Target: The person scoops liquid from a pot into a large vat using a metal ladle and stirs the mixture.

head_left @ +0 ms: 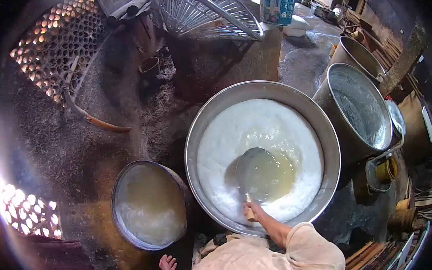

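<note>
The right hand [253, 211] is closed round the pale handle of a ladle [258, 174], fingers wrapped over it. The ladle is inside the wide metal pan [207, 117], its handle pointing to 6 o'clock and its broad, round bowl just below the middle of the pan. The bowl looks smooth and grey on its left side; pale yellow, see-through liquid shines over the right side, with small bright glints. Where the bowl's right edge ends and the liquid around it begins, I cannot tell.

Around the ladle, the pan holds a thick white layer [216, 144], matt and foamy toward the rim, wetter and glossier at 12 o'clock from the bowl. The pan's bare inner wall shows as a grey band, widest from 12 to 3 o'clock.

The left hand [168, 265] is off to 7 o'clock, palm up, its fingers loosely curled and slightly apart, near the lower edge of a tub [115, 208]. The tub, beside the pan at 8 o'clock, holds cloudy yellow-brown liquid with whitish patches toward its lower side.

At 2 o'clock from the pan is a tall vat [325, 100], its inside streaked grey-white, with another vat [341, 55] behind it. A lidded bucket [277, 7] is at 12 to 1 o'clock.
</note>
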Tool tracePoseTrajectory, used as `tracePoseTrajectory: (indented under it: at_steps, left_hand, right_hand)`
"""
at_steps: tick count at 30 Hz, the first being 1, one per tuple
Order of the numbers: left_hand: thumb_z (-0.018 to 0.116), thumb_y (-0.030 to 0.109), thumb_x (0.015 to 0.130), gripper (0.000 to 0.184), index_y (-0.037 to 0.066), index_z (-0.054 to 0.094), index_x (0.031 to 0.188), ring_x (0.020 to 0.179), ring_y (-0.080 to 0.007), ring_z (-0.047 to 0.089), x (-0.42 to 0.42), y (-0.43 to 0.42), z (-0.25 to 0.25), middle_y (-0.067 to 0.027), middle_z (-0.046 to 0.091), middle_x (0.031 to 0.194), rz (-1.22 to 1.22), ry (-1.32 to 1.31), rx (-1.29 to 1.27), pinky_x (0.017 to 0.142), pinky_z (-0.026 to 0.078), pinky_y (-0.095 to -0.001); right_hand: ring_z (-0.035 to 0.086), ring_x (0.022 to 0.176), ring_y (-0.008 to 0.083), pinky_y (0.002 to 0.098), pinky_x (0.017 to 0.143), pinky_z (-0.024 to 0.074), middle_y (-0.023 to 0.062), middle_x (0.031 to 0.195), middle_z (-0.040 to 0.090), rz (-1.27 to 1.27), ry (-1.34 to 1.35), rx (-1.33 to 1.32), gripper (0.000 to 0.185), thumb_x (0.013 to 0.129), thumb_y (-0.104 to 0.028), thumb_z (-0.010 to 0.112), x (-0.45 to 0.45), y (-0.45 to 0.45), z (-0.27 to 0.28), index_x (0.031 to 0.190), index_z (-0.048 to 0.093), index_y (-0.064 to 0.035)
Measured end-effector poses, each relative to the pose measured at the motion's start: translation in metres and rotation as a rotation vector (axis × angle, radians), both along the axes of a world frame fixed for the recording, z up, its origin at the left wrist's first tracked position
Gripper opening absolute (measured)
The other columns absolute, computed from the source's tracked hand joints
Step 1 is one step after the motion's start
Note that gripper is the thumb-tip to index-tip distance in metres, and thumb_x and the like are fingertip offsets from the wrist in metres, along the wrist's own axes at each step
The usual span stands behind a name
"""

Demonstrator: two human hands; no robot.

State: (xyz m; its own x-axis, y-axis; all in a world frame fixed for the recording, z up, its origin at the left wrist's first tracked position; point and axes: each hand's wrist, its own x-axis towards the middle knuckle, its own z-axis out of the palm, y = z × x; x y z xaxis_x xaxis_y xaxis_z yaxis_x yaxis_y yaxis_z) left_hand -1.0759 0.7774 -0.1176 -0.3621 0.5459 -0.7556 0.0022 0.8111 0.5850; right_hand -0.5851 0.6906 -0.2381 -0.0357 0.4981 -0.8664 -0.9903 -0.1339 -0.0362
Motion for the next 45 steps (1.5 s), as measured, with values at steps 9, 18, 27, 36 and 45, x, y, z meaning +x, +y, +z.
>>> tracePoseTrajectory:
  at_steps: [9, 18, 27, 36, 45]
  left_hand:
    - [0.056, 0.035, 0.086, 0.034, 0.016, 0.054, 0.114, 0.075, -0.0239, 0.062, -0.047, -0.041, -0.043, -0.0045, 0.063, 0.089, 0.169, -0.089, -0.051, 0.066, 0.046, -0.0420]
    - [0.056, 0.032, 0.087, 0.031, 0.016, 0.054, 0.114, 0.079, -0.0214, 0.061, -0.122, -0.077, -0.062, -0.0035, 0.062, 0.088, 0.512, -0.200, 0.044, 0.068, 0.047, -0.0397]
    - [0.056, 0.039, 0.086, 0.043, 0.018, 0.049, 0.122, 0.084, -0.0230, 0.060, -0.201, -0.197, -0.029, -0.0042, 0.061, 0.101, 0.747, -0.180, 0.062, 0.072, 0.045, -0.0387]
    - [0.059, 0.041, 0.084, 0.039, 0.017, 0.054, 0.113, 0.055, -0.0153, 0.053, -0.226, -0.272, -0.076, -0.0040, 0.064, 0.084, 0.878, -0.147, -0.270, 0.045, 0.043, -0.0288]
    - [0.054, 0.041, 0.087, 0.050, 0.016, 0.041, 0.128, 0.083, -0.0261, 0.061, -0.188, -0.204, -0.080, -0.0067, 0.060, 0.100, 0.818, -0.349, 0.136, 0.066, 0.050, -0.0399]
  right_hand:
    - [0.035, 0.042, 0.0045, 0.0201, 0.036, 0.0305, -0.0045, 0.059, 0.037, 0.541, 0.167, 0.627, 0.016, 0.087, -0.016, 0.060, -0.051, 0.118, 0.151, 0.094, 0.048, -0.0093]
    - [0.054, 0.077, 0.0267, 0.0392, 0.060, 0.0415, 0.0141, 0.084, 0.054, 1.088, -1.514, 0.244, 0.015, 0.082, -0.009, 0.057, -0.153, 0.351, 0.140, 0.094, 0.053, -0.0007]
    - [0.060, 0.083, 0.0334, 0.0421, 0.067, 0.0459, 0.0176, 0.096, 0.061, 0.895, -1.139, -0.025, 0.027, 0.087, -0.019, 0.051, -0.275, 0.324, -0.069, 0.106, 0.055, -0.0001]
    - [0.057, 0.062, 0.0208, 0.0366, 0.049, 0.0440, 0.0073, 0.075, 0.059, 1.071, -0.195, 0.235, 0.019, 0.082, -0.024, 0.056, -0.353, 0.237, -0.091, 0.086, 0.058, -0.0047]
    - [0.050, 0.051, 0.0181, 0.0357, 0.046, 0.0437, 0.0059, 0.072, 0.051, 1.021, 0.063, 0.408, 0.003, 0.086, -0.005, 0.053, -0.305, 0.247, 0.029, 0.084, 0.052, -0.0068]
